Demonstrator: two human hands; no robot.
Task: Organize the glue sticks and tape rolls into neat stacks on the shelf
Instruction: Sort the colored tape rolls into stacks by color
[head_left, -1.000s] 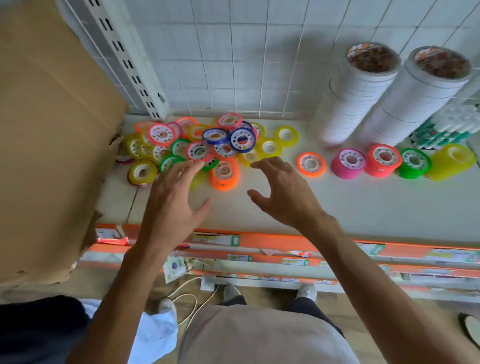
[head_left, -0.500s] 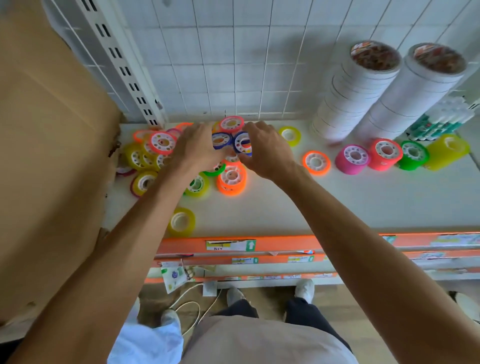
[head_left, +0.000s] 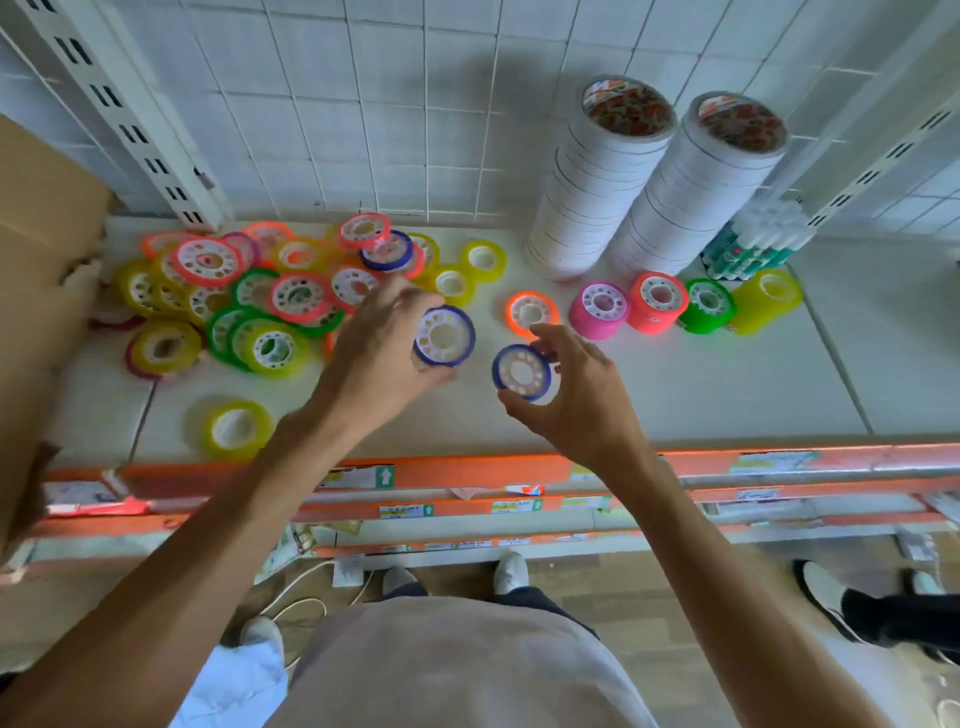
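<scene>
Sorting step: L hand (head_left: 379, 348) pinching blue roll (head_left: 444, 336), R hand (head_left: 576, 395) pinching 2nd blue roll (head_left: 521, 372); next, stack both right of pile (head_left: 249, 296).

No words or numbers can be made out. The one clear sign is a white up-arrow on a green tag (head_left: 385, 476) on the orange shelf edge (head_left: 467, 470) — the other price tags (head_left: 772, 461) are too blurred to read.

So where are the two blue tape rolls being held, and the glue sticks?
left-hand blue roll (head_left: 444, 336), head view, white hub.
right-hand blue roll (head_left: 521, 372), head view, white hub.
glue sticks (head_left: 753, 245), head view, middle of bundle.
</scene>
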